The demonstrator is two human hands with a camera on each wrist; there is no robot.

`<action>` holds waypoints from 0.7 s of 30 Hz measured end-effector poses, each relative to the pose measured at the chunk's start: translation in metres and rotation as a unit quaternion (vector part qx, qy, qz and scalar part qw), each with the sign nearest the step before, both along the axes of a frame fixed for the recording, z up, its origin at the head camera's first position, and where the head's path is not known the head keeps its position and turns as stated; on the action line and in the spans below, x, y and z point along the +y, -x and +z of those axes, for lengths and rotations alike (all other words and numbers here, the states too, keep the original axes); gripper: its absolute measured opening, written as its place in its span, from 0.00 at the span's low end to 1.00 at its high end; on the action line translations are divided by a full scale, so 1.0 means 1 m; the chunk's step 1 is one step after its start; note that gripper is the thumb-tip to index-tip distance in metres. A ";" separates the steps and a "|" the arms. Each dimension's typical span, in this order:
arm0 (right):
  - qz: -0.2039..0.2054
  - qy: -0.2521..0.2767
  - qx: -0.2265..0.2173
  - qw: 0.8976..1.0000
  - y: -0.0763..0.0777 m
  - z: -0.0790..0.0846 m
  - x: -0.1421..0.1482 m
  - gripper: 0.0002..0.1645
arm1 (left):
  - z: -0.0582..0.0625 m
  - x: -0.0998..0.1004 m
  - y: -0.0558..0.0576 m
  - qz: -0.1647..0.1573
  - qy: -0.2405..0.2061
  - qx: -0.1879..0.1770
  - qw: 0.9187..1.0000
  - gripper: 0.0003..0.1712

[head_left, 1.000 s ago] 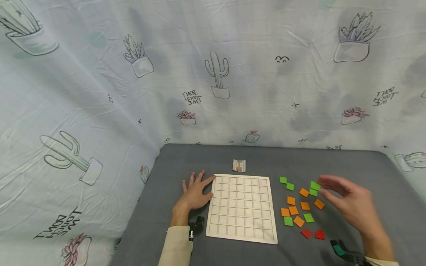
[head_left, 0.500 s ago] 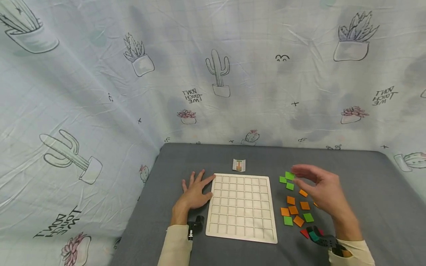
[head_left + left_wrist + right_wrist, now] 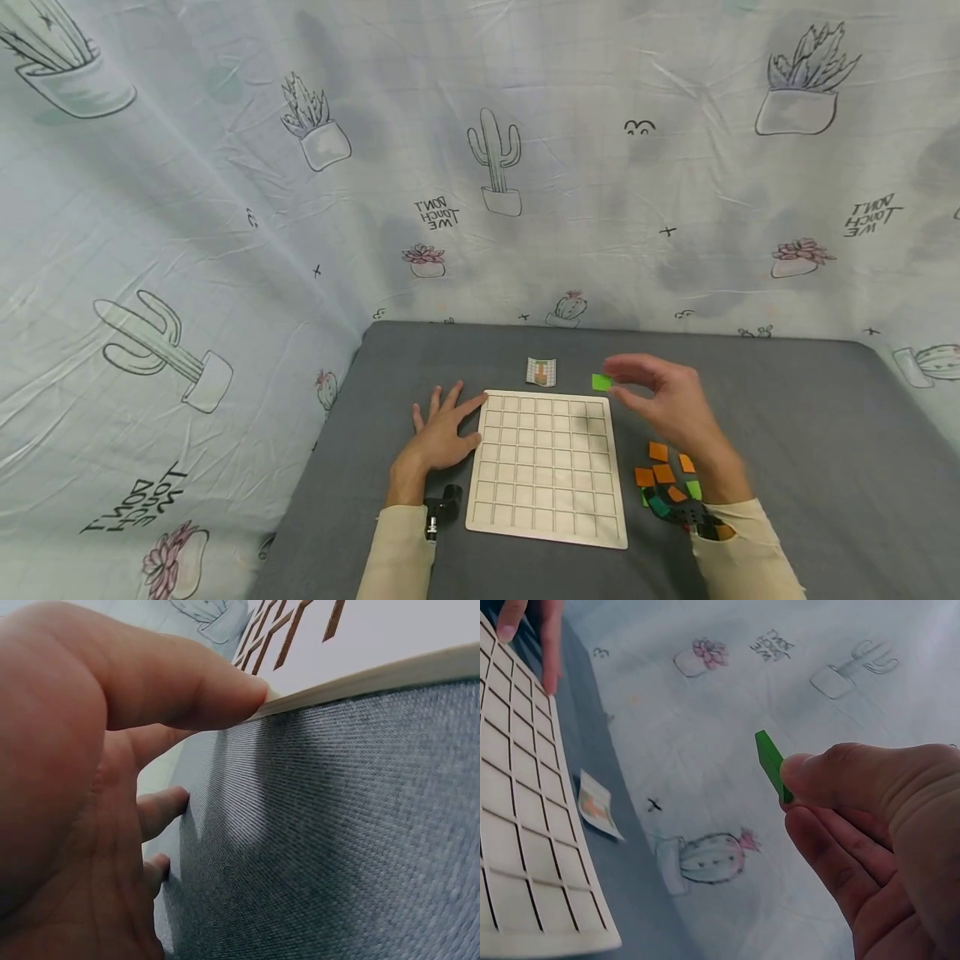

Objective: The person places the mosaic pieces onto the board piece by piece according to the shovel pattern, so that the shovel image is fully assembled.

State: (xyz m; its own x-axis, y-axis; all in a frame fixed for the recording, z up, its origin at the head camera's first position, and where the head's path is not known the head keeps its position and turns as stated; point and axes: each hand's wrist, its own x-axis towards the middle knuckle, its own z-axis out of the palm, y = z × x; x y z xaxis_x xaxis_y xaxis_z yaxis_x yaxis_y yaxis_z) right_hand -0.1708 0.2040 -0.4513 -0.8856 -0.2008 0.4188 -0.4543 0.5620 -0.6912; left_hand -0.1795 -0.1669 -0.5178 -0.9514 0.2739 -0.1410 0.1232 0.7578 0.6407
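My right hand pinches a green square tile between thumb and fingertips, above the far right corner of a pale wooden grid board. In the right wrist view the green tile is seen nearly edge-on, clear of the table. My left hand lies at the board's left side with fingers spread. Its thumb touches the board's edge in the left wrist view, while the other fingers reach over the grey cloth.
A small printed card with a coloured grid lies behind the board. Orange tiles and a few green ones lie right of the board, partly hidden under my right forearm. A patterned curtain hangs behind the grey table.
My right hand has moved left from the right-hand tiles, carrying the green tile toward the board's far right corner. My left hand has stayed at the board's left edge.
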 end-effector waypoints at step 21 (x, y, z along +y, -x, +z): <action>0.083 0.043 -0.075 0.993 0.037 -0.026 -0.065 0.22 | 0.000 -0.001 0.000 0.002 -0.012 0.000 1.000 0.39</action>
State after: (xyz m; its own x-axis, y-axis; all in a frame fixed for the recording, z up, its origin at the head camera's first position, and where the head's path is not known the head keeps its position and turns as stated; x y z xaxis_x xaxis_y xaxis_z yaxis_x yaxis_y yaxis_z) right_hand -0.2073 0.1392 -0.4773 -0.8968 -0.3186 0.3071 -0.4244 0.4229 -0.8006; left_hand -0.1796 -0.1682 -0.5183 -0.9525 0.2729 -0.1352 0.1195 0.7433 0.6582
